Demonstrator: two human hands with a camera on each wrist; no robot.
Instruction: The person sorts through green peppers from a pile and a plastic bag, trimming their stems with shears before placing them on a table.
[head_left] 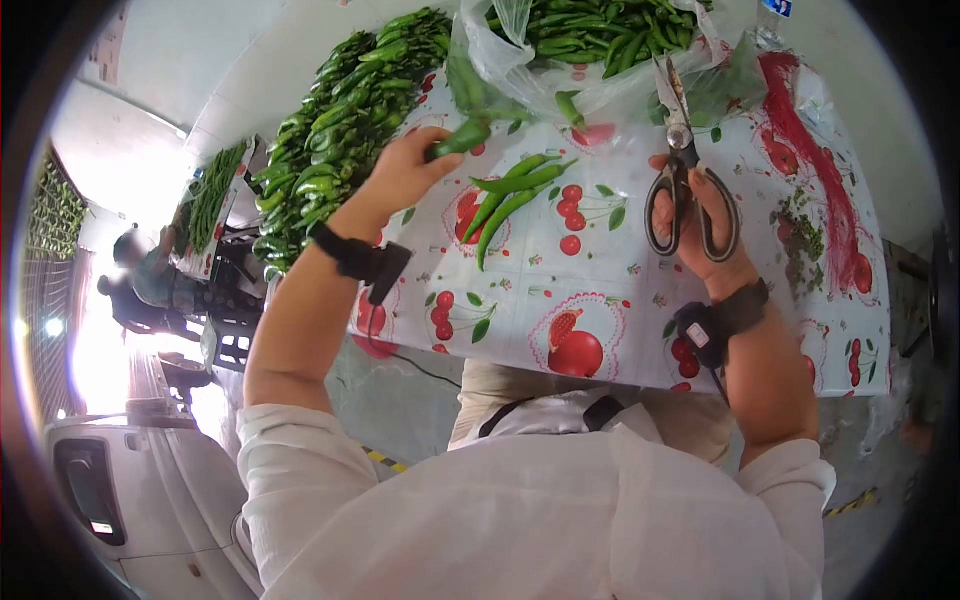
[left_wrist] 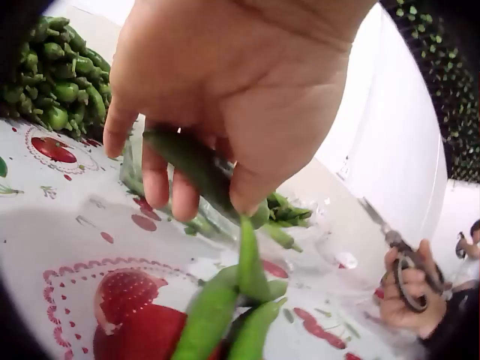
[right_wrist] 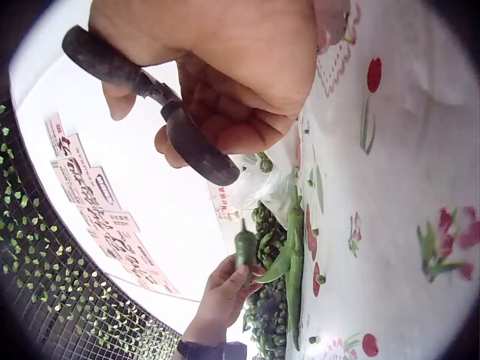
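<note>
My left hand (head_left: 415, 172) grips a dark green chili pepper (left_wrist: 196, 171) above the table, thumb on one side and fingers on the other. Below it, a few long green chili peppers (head_left: 515, 188) lie crossed on the printed tablecloth (head_left: 620, 300). In my right hand (head_left: 712, 225) is a pair of scissors (head_left: 680, 135) with dark handles, the fingers through the loops. Its blades point away from me, slightly parted. From the right wrist view, the scissor handles (right_wrist: 199, 146) show close up, while the left hand (right_wrist: 221, 289) appears beyond with the pepper upright.
A large heap of green peppers (head_left: 345, 120) lines the table's left side. At the back, a clear plastic bag (head_left: 500, 50) holds more peppers, with a single pepper (head_left: 570, 108) at its front. Red strings (head_left: 815, 160) and small green stem bits (head_left: 805, 240) lie at right.
</note>
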